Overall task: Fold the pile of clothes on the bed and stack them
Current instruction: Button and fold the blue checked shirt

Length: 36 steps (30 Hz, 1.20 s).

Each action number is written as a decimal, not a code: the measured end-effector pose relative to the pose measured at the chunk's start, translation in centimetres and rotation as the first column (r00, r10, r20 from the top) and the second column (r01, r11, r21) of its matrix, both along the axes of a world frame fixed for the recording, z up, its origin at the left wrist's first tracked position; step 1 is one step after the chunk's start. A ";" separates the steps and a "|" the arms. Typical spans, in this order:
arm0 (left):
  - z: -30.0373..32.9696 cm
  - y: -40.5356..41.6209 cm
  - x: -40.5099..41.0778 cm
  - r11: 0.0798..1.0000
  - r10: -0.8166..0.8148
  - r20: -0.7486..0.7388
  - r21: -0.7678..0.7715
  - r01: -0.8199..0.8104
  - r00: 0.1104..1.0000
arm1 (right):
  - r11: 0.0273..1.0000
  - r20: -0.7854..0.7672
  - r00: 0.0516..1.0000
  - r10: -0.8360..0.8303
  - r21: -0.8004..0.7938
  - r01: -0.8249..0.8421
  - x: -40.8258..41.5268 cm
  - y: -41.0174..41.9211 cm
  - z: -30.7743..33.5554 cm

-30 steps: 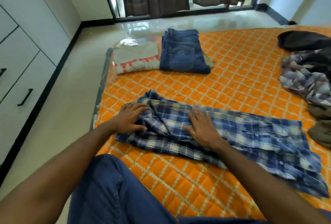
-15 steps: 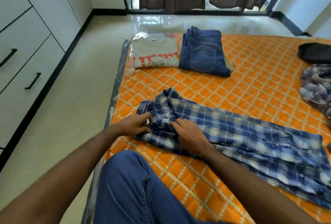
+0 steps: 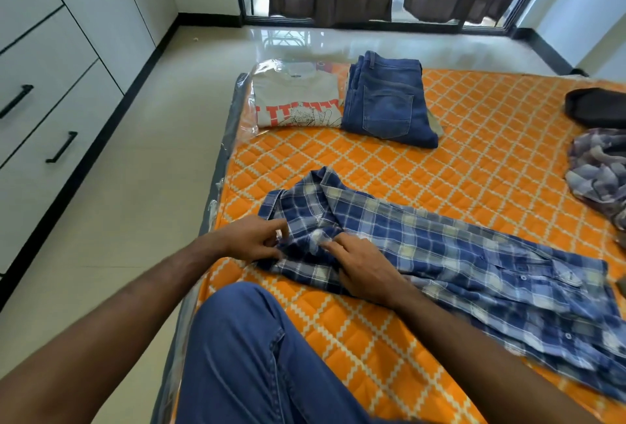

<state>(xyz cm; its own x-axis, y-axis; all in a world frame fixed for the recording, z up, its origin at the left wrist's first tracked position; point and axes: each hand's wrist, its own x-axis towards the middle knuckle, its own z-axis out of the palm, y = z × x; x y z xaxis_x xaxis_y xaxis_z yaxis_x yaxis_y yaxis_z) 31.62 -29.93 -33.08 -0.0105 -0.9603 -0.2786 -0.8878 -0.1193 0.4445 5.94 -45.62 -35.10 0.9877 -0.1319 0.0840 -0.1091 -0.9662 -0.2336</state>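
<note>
Both your hands have closed in on the collar end of the plaid shirt (image 3: 423, 254), which lies lengthwise on the bed (image 3: 474, 159); a second ago they were spread flat, so smoothing has given way to gripping. Your left hand (image 3: 252, 242) pinches the fabric edge; your right hand (image 3: 364, 271) seems, through blur, to pinch too.

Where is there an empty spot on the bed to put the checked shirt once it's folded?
The biggest bare patch of orange bed lies between the folded jeans, the blue plaid shirt and the unfolded pile on the right. A narrower strip runs between the printed T-shirt and the shirt collar. The right edge is crowded.
</note>
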 end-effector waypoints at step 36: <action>-0.6 -14.3 2.1 0.809 -0.132 0.496 -0.447 0.382 0.859 | 0.691 -0.256 0.945 -0.205 0.645 0.325 6.5 -13.4 2.4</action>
<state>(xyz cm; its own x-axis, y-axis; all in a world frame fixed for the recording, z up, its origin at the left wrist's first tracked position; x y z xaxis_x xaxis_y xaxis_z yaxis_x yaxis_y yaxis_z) 33.72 -44.22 -33.70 -0.2808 -0.9351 0.2163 -0.9597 0.2753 -0.0555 12.47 -59.04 -32.73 0.8938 -0.3523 -0.2774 -0.4277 -0.4839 -0.7635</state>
